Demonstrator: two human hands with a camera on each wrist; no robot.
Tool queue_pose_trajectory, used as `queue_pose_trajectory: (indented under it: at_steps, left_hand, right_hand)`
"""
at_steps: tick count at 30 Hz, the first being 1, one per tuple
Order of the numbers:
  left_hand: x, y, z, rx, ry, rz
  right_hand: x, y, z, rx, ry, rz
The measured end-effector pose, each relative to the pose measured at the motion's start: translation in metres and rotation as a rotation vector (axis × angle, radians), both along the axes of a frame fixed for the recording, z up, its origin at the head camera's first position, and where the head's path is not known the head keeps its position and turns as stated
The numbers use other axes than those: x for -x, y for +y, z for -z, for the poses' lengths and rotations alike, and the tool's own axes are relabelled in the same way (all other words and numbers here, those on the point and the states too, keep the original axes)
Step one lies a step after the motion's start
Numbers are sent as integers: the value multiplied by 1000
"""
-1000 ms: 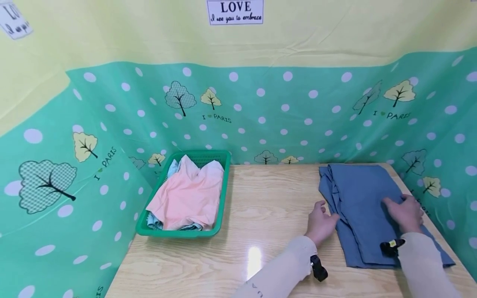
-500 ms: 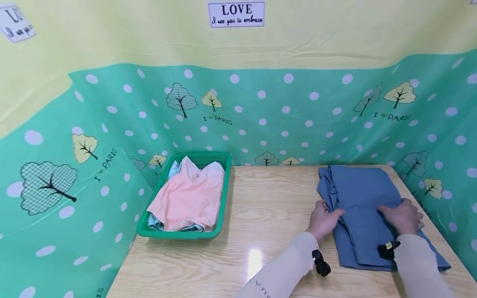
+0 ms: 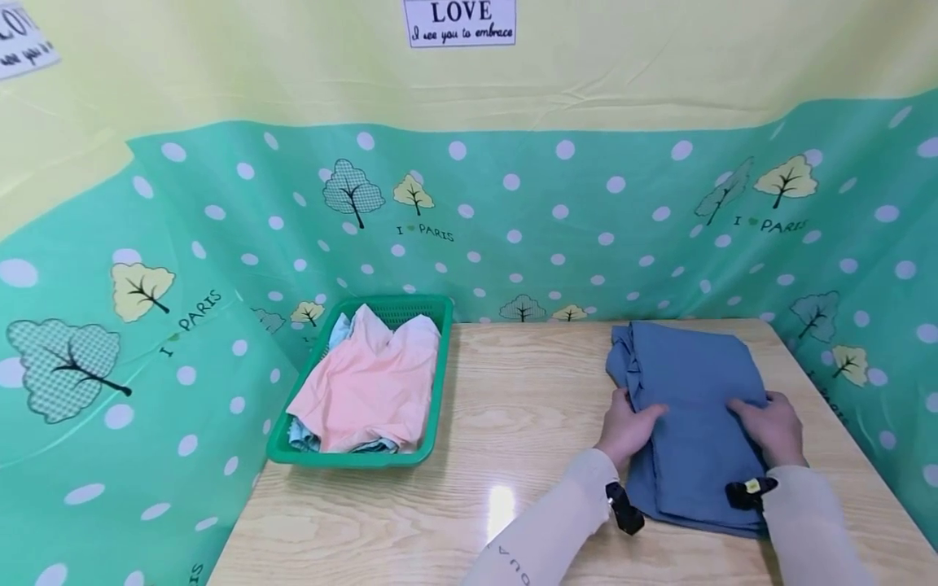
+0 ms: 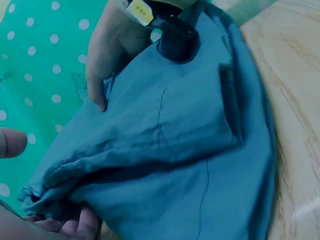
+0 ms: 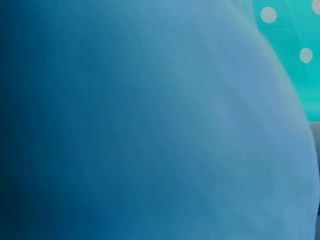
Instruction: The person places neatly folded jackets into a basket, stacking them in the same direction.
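A folded blue garment [image 3: 696, 415] lies on the right part of the table; the folds hide what kind it is. At its left edge my left hand [image 3: 628, 427] holds the layers, thumb on top and fingers tucked underneath. In the left wrist view those fingers [image 4: 85, 225] reach below the cloth, and a crumpled fold [image 4: 100, 155] shows near them. My right hand [image 3: 773, 427] grips the opposite edge, its thumb over the top and its other fingers mostly hidden. Blurred blue cloth [image 5: 150, 125] fills most of the right wrist view.
On the left of the wooden table [image 3: 513, 391] stands a green basket [image 3: 359, 461]. A pink garment [image 3: 374, 382] lies in it over light blue cloth [image 3: 304, 437]. A printed curtain [image 3: 557, 212] hangs behind and along both sides.
Both hands have closed in on the blue garment's edges and shifted it left. Its lower right corner, spread out before, is now drawn in. The basket stays put.
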State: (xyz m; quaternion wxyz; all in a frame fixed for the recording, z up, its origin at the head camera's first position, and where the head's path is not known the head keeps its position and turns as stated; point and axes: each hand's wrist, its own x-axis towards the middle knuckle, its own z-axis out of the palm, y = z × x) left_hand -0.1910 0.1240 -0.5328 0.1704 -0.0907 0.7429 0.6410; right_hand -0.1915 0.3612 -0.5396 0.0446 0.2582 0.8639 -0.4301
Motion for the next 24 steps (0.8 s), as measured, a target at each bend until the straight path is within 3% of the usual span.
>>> queue_pose_trajectory:
  at_steps: [9, 13, 24]
  left_hand:
    - [7, -9, 6, -124, -4, -86]
    - [9, -12, 5, -151, -24, -96]
    - [7, -22, 8, -133, -18, -19]
  right_hand:
    - [-2, -4, 5, 103, -33, -23]
    - [-2, -2, 4, 152, -40, -43]
    - [-12, -7, -3, 251, -102, -191]
